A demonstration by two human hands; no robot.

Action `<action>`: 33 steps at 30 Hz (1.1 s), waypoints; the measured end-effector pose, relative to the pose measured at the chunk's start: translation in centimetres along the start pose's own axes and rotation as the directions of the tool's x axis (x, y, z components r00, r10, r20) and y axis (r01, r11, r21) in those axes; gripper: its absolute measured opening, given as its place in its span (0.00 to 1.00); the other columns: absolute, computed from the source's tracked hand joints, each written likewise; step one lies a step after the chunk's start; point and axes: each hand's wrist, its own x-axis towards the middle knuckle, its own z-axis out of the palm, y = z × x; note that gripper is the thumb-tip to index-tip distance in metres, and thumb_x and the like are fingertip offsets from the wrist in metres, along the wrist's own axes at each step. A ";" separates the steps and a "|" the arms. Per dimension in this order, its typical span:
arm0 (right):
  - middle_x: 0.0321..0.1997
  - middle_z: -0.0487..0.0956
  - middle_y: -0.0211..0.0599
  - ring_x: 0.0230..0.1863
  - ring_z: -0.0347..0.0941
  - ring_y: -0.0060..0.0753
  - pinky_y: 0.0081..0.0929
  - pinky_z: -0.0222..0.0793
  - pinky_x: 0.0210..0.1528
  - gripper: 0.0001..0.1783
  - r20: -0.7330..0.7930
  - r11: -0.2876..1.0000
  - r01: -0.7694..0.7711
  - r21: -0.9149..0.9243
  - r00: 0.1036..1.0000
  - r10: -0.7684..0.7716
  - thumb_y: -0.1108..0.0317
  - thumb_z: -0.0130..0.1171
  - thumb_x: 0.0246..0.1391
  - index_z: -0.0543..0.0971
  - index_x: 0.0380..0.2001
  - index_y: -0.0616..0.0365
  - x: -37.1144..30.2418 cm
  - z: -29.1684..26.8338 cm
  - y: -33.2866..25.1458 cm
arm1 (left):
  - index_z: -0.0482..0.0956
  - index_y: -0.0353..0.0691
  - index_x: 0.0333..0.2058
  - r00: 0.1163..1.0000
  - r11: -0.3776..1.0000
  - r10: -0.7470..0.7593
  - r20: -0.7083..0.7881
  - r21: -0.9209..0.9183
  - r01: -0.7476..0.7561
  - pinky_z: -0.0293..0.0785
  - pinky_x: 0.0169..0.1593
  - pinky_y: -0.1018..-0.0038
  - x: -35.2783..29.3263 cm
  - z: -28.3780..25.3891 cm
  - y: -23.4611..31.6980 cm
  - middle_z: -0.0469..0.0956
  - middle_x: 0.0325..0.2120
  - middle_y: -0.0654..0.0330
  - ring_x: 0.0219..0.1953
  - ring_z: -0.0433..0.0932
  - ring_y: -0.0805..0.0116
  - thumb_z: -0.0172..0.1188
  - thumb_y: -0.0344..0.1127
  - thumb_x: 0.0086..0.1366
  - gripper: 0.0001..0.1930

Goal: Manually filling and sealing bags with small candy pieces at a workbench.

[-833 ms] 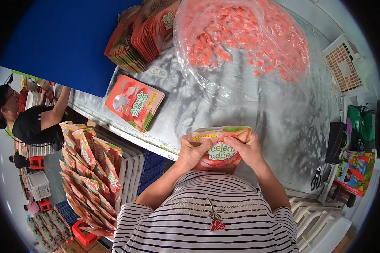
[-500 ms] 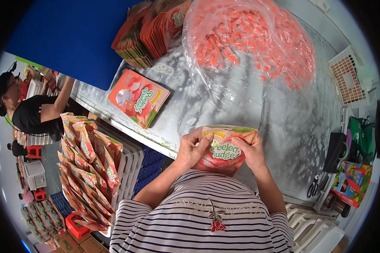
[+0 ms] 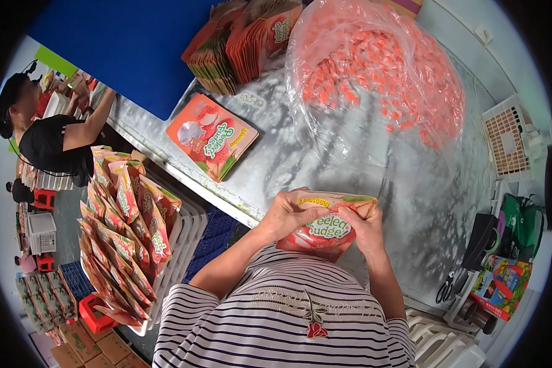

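Observation:
Close in front of my body I hold up a red and peach candy pouch (image 3: 319,236) by its top edge. My left hand (image 3: 288,216) grips its upper left side, the thumb lying across the front. On the upper right, my right hand (image 3: 363,226) pinches the pouch with its thumb on the front. The fingers behind the pouch are hidden. Ahead and to the left, a flat stack of pouches (image 3: 210,136) lies near the table's edge. Beyond it, bundles of packed pouches (image 3: 248,46) stand on edge.
A clear plastic bag of small red pieces (image 3: 374,73) sits on the grey table (image 3: 343,168). Filled pouches (image 3: 126,239) crowd a white crate at left, near a person in black (image 3: 58,144). On the right are a perforated basket (image 3: 507,136), scissors (image 3: 446,287) and a colourful box (image 3: 503,285).
The view has shifted slightly, so the table things appear further right. My left thumb has slid inward along the pouch's top. Both hands keep hold of it.

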 end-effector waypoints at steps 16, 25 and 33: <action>0.23 0.78 0.31 0.26 0.68 0.16 0.22 0.65 0.29 0.08 -0.075 0.844 0.176 -0.507 0.966 -0.247 0.73 0.57 0.56 0.79 0.27 0.68 -1.2 -0.9 -0.5 | 0.79 0.33 0.41 0.978 0.958 0.149 -0.146 0.268 -0.106 0.69 0.29 0.79 -1.2 -0.2 -2.7 0.77 0.24 0.63 0.26 0.70 0.83 0.55 0.36 0.68 0.12; 0.28 0.79 0.30 0.30 0.70 0.18 0.20 0.67 0.36 0.15 -0.019 0.947 0.220 -0.233 0.973 -0.231 0.67 0.51 0.63 0.78 0.29 0.69 0.2 1.3 -0.5 | 0.66 0.29 0.52 0.906 0.903 0.245 -0.346 0.421 -0.084 0.73 0.39 0.65 -3.4 0.2 -0.9 0.77 0.32 0.46 0.33 0.77 0.56 0.54 0.45 0.67 0.25; 0.37 0.79 0.33 0.34 0.72 0.20 0.22 0.68 0.38 0.18 0.399 0.794 0.476 -0.379 0.858 -0.324 0.62 0.45 0.67 0.77 0.40 0.68 1.3 8.8 -3.2 | 0.36 0.29 0.66 0.673 0.485 0.679 -0.292 0.867 -0.113 0.53 0.67 0.58 -8.8 2.3 0.2 0.41 0.65 0.33 0.67 0.48 0.38 0.68 0.43 0.52 0.55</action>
